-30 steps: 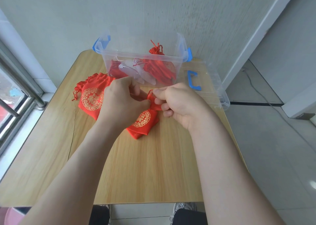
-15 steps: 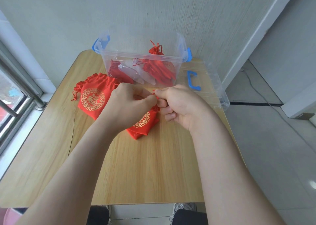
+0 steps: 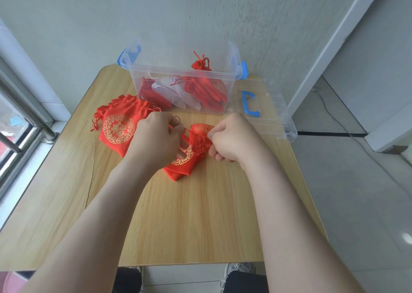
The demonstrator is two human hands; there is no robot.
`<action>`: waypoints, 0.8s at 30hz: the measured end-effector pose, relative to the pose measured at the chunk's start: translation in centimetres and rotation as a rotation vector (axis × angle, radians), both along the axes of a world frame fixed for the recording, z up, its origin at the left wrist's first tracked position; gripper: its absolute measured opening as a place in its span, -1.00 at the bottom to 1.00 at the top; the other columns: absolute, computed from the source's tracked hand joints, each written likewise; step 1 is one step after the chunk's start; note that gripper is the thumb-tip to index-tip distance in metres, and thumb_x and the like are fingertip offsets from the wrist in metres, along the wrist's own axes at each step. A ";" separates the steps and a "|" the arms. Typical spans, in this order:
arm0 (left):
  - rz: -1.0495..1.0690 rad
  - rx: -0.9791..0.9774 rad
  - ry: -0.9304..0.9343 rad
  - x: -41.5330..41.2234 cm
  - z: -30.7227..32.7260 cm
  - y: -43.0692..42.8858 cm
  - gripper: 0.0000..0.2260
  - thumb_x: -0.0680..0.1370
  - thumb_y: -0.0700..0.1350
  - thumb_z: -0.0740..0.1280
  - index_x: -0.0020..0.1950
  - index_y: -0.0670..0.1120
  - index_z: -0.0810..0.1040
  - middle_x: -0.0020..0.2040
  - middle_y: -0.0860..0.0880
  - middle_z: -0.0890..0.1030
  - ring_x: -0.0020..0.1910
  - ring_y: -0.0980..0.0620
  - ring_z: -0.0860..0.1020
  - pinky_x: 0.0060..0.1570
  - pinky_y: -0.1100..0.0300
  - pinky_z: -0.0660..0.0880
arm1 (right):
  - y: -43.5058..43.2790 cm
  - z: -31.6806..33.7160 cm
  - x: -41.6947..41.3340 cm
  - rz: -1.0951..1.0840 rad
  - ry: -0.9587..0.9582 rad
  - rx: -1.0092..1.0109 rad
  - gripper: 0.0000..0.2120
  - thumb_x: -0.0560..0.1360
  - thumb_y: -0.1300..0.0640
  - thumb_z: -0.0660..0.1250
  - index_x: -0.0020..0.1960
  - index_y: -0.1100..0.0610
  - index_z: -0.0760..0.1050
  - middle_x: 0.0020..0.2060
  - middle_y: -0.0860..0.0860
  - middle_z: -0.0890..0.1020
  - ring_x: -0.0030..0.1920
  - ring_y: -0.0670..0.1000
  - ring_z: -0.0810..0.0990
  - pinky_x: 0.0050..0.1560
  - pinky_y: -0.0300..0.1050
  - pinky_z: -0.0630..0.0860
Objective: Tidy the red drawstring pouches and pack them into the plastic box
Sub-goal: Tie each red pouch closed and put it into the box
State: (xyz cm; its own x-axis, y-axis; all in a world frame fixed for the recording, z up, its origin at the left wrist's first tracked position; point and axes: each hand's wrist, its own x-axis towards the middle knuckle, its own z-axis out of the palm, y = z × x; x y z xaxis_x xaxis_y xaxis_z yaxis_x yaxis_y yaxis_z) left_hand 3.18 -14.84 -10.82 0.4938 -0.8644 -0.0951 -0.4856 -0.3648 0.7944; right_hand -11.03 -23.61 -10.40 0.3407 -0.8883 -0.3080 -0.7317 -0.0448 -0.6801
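On the pale wooden tabletop [image 3: 178,214], the small red drawstring pouch with gold print [image 3: 189,158] lies between my hands. My left hand [image 3: 156,141] pinches its thin red cord [image 3: 186,130], and my right hand [image 3: 234,139] pinches its gathered mouth. A larger red gold-printed pouch [image 3: 118,130] lies just left. Behind stands the clear plastic box [image 3: 156,70] holding more red pouches [image 3: 205,87], its clear blue-handled lid [image 3: 272,119] beside it.

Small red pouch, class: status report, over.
Left hand pinches drawstring, right hand grips small red pouch at its mouth. Pouch on table, not yet packed. Plastic box open behind, nothing between.
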 end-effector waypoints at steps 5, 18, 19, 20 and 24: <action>0.010 0.096 -0.247 0.5 -0.9 0.2 -0.83 0.63 -0.16 0.25 -0.02 0.05 0.60 -0.27 -0.01 0.72 -0.33 -0.04 0.72 -0.25 -0.04 0.70 | 0.2 -0.4 -0.2 0.016 0.169 -0.025 -0.67 0.43 0.32 0.39 0.18 0.15 0.57 -0.07 0.17 0.73 -0.14 0.18 0.76 -0.09 0.11 0.75; -0.225 0.280 -0.406 -0.4 -1.6 -0.1 -0.74 0.53 0.01 0.19 -0.19 -0.10 0.58 -0.14 -0.05 0.62 -0.05 -0.13 0.60 0.00 -0.08 0.59 | 1.6 1.9 0.0 0.255 0.387 0.137 -0.50 0.75 0.12 0.14 0.63 0.27 0.22 0.45 0.24 0.45 0.11 0.19 0.48 -0.09 -0.11 0.37; -0.249 0.289 -0.416 -0.5 -1.6 0.0 -0.73 0.47 0.12 0.19 -0.19 -0.01 0.58 -0.08 -0.01 0.62 0.04 -0.10 0.58 0.09 -0.10 0.57 | 1.5 1.7 0.0 0.243 0.376 0.144 -0.49 0.74 0.12 0.14 0.65 0.26 0.20 0.50 0.25 0.43 0.14 0.20 0.48 0.00 -0.08 0.37; -0.269 0.301 -0.434 -0.4 -1.7 0.0 -0.73 0.42 0.22 0.18 -0.19 0.09 0.57 -0.02 0.03 0.61 0.13 -0.09 0.56 0.17 -0.13 0.54 | 1.5 1.4 -0.1 0.235 0.369 0.152 -0.49 0.73 0.11 0.15 0.64 0.24 0.23 0.48 0.26 0.46 0.11 0.19 0.49 0.03 -0.05 0.38; -0.298 0.306 -0.521 -0.2 -2.5 0.0 -0.85 0.57 0.21 0.37 -0.12 0.19 0.53 0.06 0.10 0.57 0.24 -0.13 0.50 0.12 -0.11 0.42 | 1.2 0.1 -0.2 0.200 0.342 0.144 -0.66 0.58 0.08 0.20 0.29 0.19 0.52 -0.08 0.19 0.70 -0.22 0.10 0.64 -0.15 -0.08 0.53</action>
